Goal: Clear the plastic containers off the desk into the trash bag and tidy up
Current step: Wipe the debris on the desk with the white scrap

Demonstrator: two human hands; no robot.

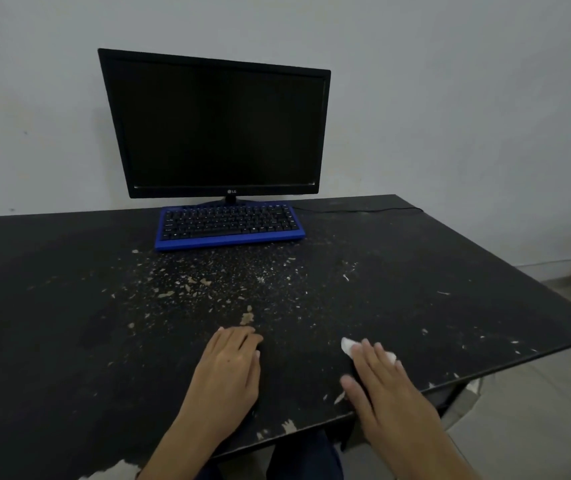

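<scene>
The black desk (69, 306) has a worn, speckled top with pale chips and crumbs scattered over its middle. My left hand (228, 368) lies flat on the desk near the front edge, fingers straight and together. My right hand (377, 379) presses a white tissue (348, 346) flat against the desk with straight fingers; the tissue shows beyond the fingertips. No plastic container or trash bag is in view.
A black monitor (218, 129), switched off, stands at the back against the wall. A blue keyboard with black keys (228, 225) lies in front of it. A thin cable (357, 211) runs right along the back edge. The desk's right edge drops to a tiled floor (537, 410).
</scene>
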